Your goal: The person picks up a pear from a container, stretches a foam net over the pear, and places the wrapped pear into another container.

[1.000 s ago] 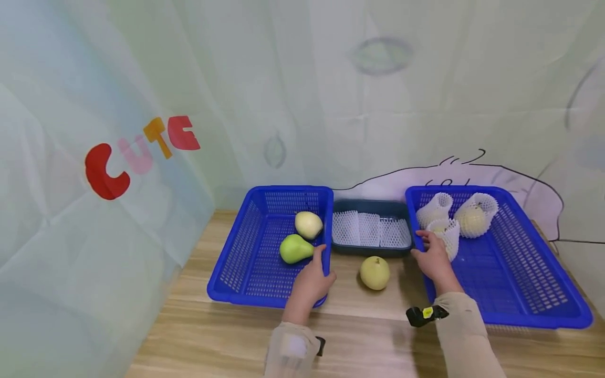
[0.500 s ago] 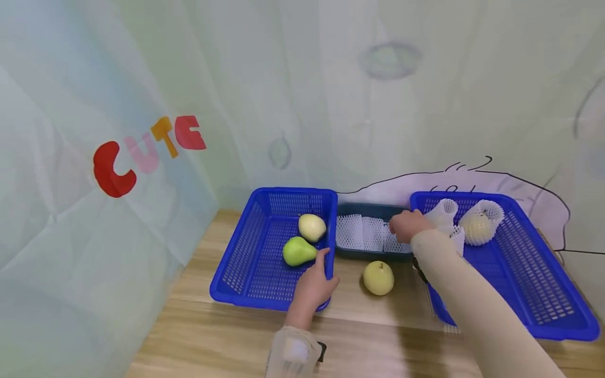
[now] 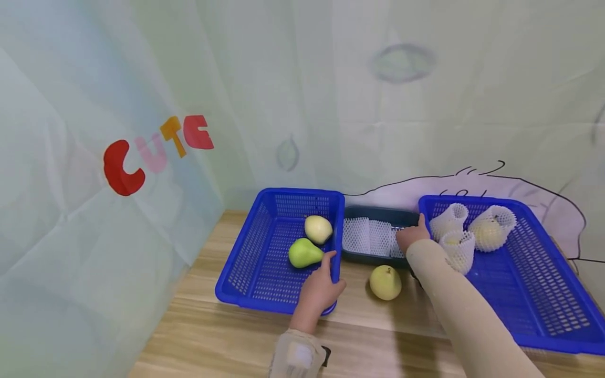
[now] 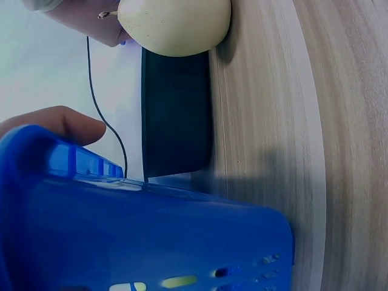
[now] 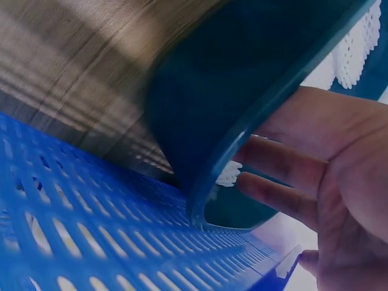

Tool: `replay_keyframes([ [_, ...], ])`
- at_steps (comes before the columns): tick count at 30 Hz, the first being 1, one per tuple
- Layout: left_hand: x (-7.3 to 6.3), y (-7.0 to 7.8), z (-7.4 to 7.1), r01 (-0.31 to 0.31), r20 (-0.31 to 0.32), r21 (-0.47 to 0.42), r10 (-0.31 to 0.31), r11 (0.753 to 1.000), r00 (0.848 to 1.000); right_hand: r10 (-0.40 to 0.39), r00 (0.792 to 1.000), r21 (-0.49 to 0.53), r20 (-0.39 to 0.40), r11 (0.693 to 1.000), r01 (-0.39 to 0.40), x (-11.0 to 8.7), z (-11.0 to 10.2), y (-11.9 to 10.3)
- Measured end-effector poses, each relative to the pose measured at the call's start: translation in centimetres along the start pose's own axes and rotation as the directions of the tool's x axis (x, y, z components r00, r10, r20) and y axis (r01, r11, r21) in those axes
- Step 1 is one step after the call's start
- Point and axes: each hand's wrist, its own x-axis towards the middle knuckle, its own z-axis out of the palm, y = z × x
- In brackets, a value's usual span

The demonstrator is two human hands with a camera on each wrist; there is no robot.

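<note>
In the head view my left hand rests over the right rim of the left blue basket. Its index finger lies by the neck of a green pear; in the left wrist view the thumb stands straight, apart from the rim. The other fingers are partly hidden. My right hand reaches into the dark green tray, its fingers at the rightmost white foam net. The right wrist view has these fingers extended past the tray rim, the thumb apart. A round yellow-green pear sits before the tray.
A pale pear lies in the left basket. On the right, another blue basket holds several net-wrapped pears. More foam nets lie in the tray. The wooden table meets a printed curtain behind.
My right hand has moved left and away from the net-wrapped pears, over the basket rim into the tray. My left hand stays on the left basket's rim. The head view has shifted slightly.
</note>
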Motion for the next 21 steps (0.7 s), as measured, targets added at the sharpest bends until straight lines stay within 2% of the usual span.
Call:
replay_keyframes([
  [9,0.0,-0.2,-0.1,-0.008,-0.018,-0.001,0.008,1.000,1.000,-0.072,0.997,-0.029,-0.022,0.997,0.071,0.3,-1.0,0.5],
  [12,0.0,-0.2,-0.1,-0.008,-0.016,0.008,0.008,1.000,1.000,-0.085,0.996,-0.042,0.004,0.995,0.085,0.4,-1.0,0.6],
  [16,0.0,0.0,0.1,-0.001,-0.008,0.003,0.001,1.000,1.000,-0.093,0.996,-0.056,0.012,0.994,0.093,0.5,-0.6,0.7],
  [21,0.0,0.1,0.2,0.007,-0.009,-0.004,-0.007,1.000,1.000,-0.064,0.998,-0.041,0.017,0.997,0.064,0.5,-0.4,0.4],
])
